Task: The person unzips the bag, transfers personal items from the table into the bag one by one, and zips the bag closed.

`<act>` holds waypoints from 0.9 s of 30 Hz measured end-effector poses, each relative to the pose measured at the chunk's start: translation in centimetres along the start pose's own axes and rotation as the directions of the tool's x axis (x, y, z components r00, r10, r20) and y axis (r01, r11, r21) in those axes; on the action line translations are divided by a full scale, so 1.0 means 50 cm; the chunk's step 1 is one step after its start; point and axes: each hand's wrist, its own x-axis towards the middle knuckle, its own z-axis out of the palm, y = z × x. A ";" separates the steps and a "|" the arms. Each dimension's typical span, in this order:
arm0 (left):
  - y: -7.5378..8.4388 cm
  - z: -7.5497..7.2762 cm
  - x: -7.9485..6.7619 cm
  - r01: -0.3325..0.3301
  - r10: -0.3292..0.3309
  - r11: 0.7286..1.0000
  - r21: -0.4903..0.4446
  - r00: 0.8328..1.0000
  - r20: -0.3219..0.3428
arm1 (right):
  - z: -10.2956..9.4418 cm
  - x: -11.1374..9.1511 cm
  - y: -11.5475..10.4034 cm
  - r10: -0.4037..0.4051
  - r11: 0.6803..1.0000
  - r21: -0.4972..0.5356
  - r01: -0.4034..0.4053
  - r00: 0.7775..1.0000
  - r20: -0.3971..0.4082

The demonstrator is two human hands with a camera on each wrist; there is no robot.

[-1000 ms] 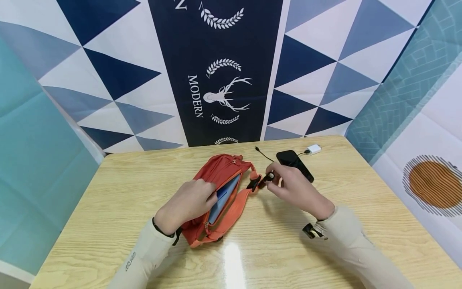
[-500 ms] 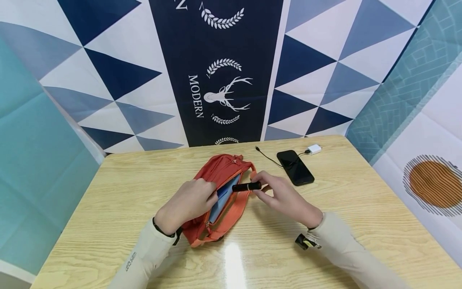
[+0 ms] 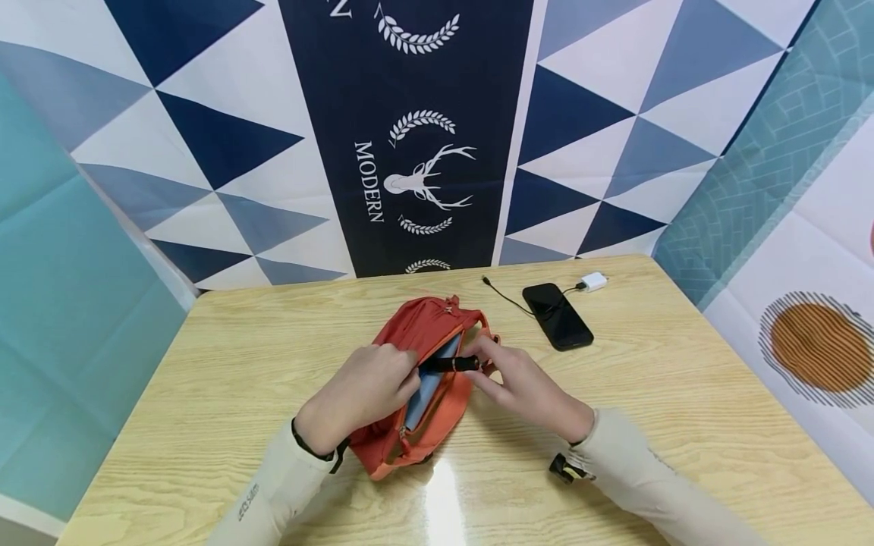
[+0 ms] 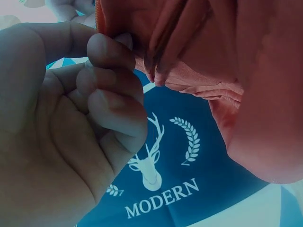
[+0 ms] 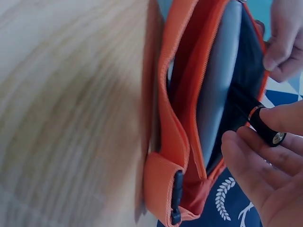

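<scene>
A red-orange waist bag (image 3: 413, 330) stands unzipped on the table, its mouth facing right. My left hand (image 3: 369, 390) pinches the near-left edge of the opening; in the left wrist view its thumb and fingertips (image 4: 111, 49) close on the red fabric. Between thumb and fingers, my right hand (image 3: 529, 383) holds a slim black lipstick tube (image 3: 456, 365) with a metallic ring. The tube's far end reaches into the bag's mouth in the right wrist view, beside a grey-blue flat item (image 5: 222, 80). An orange strap (image 5: 173, 118) with a black buckle (image 5: 177, 196) hangs along the bag's side.
At the back right of the wooden table (image 3: 225, 356) lies a black phone (image 3: 560, 317). A thin black cable (image 3: 507, 298) crosses it and plugs into a white charger (image 3: 594, 281). A patterned cloth wall (image 3: 437, 212) rises behind the table's back edge.
My right hand has moved left from beside the buckle, bringing the lipstick tube into the bag's opening. My left hand keeps its hold; the bag has shifted slightly right and nearer.
</scene>
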 end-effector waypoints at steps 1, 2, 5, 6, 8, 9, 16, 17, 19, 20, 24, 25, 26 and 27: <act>0.001 0.001 0.000 -0.006 0.006 1.000 0.001 1.000 -0.003 | 0.003 -0.001 0.000 -0.003 1.000 -0.011 0.003 1.000 0.005; 0.003 0.001 -0.001 -0.013 0.013 1.000 0.003 1.000 -0.004 | 0.006 -0.002 -0.001 -0.005 1.000 -0.022 0.006 1.000 0.010; 0.005 0.001 -0.001 -0.026 0.026 1.000 0.004 1.000 -0.008 | 0.011 -0.006 -0.002 -0.015 0.998 -0.057 0.015 1.000 0.003; 0.006 0.001 -0.001 -0.027 0.027 1.000 0.003 1.000 -0.009 | 0.012 -0.007 -0.003 -0.021 0.998 -0.067 0.020 1.000 -0.006; 0.006 0.001 -0.001 -0.027 0.027 1.000 0.005 1.000 -0.012 | 0.012 -0.008 -0.004 -0.030 0.996 -0.084 0.027 0.999 -0.029; 0.006 0.000 -0.001 -0.024 0.024 1.000 0.005 1.000 -0.014 | 0.012 -0.009 -0.005 -0.034 0.995 -0.100 0.030 0.999 -0.040; 0.006 -0.001 -0.002 -0.019 0.019 1.000 0.002 1.000 -0.016 | 0.019 -0.012 -0.006 -0.070 0.964 -0.265 0.036 0.991 -0.118; 0.006 -0.001 -0.002 -0.021 0.021 1.000 0.000 1.000 -0.016 | 0.021 -0.013 -0.006 -0.065 0.962 -0.273 0.028 0.990 -0.126; 0.006 0.001 -0.002 -0.024 0.024 1.000 -0.006 1.000 -0.016 | 0.025 -0.013 -0.006 -0.045 0.965 -0.262 0.011 0.991 -0.126; 0.006 0.001 -0.002 -0.025 0.025 1.000 -0.007 1.000 -0.016 | 0.027 -0.013 -0.007 -0.036 0.970 -0.245 0.007 0.993 -0.117; 0.007 0.003 -0.001 -0.028 0.028 0.999 -0.016 1.000 -0.013 | 0.031 -0.014 -0.012 -0.019 0.987 -0.157 0.014 0.999 -0.033; 0.007 0.002 -0.001 -0.029 0.029 0.999 -0.017 0.999 -0.013 | 0.032 -0.015 -0.014 -0.021 0.990 -0.141 0.019 1.000 -0.014; 0.007 0.003 -0.001 -0.031 0.031 0.999 -0.019 0.999 -0.013 | 0.032 -0.015 -0.016 -0.028 0.992 -0.126 0.028 1.000 0.001; 0.007 0.003 0.000 -0.031 0.031 0.999 -0.021 0.999 -0.014 | 0.032 -0.015 -0.018 -0.037 0.993 -0.116 0.038 0.999 0.008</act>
